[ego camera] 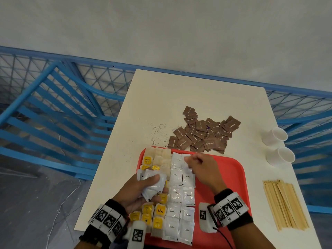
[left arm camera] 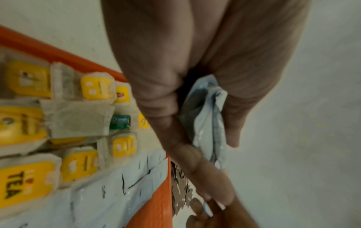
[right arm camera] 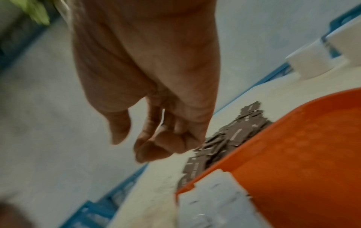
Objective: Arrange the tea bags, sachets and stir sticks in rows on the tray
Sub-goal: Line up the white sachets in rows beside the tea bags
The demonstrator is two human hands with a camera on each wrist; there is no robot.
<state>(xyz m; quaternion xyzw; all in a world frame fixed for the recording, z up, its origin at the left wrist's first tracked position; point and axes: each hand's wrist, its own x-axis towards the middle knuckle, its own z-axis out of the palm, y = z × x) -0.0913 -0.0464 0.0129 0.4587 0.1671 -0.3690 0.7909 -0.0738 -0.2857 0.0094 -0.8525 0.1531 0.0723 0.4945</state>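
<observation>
1. At the far left of the red tray [ego camera: 233, 169], we see tea bags [ego camera: 158, 215] with yellow tags laid in columns running from the far rim to the near rim. This part looks largely done, though our arm hides the middle of it.
2. Our left hand [ego camera: 142, 191] hovers over those tea bags, palm up, fingers curled round a small bundle of white sachets [ego camera: 153, 186]. The left wrist view shows the bundle [left arm camera: 207, 123] squeezed between thumb and fingers.
3. Next to the right, two columns of white coffee sachets [ego camera: 179, 196] lie flat on the tray, touching side by side.
4. Our right hand [ego camera: 199, 166] is at the far end of the second column, fingertips bent down onto the top sachet there. We cannot tell whether it pinches that sachet or only presses it.
5. The right half of the tray is bare red.
6. Beyond the tray, a loose heap of brown sugar sachets [ego camera: 203, 133] waits on the tabletop [ego camera: 161, 97], untouched.
7. Further right stand two white cups [ego camera: 277, 146].
8. At the far right, the wooden stir sticks [ego camera: 285, 203] lie in a pile on the tabletop. We judge the task roughly half finished.
</observation>
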